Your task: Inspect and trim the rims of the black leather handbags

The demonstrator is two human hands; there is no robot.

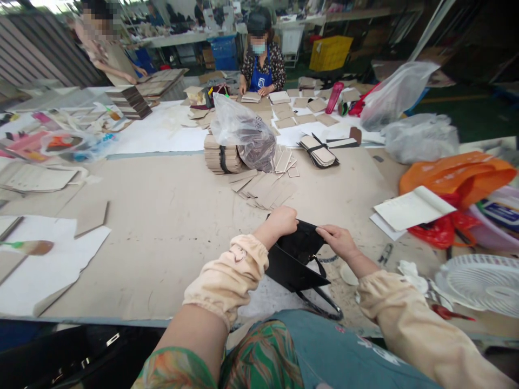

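Observation:
A black handbag [292, 268] stands tilted at the near edge of the table, its dark opening facing up and a strap hanging toward me. My left hand [283, 221] is closed on the far left part of its rim, the fingertips partly hidden. On the right end of the same rim, my right hand [338, 241] pinches with thumb and fingers. Just beyond the bag lie loose grey-brown card pieces [265, 189]. White paper is under the bag, and a small round white piece [348, 274] sits by my right wrist.
A banded card stack [221, 155] and a clear plastic bag [255, 135] stand mid-table. To the right are a notepad [413, 208], an orange bag [454, 175] and a white fan [482, 283]. A glue brush [36, 247] lies left. A co-worker [261, 65] sits opposite; another person stands far left.

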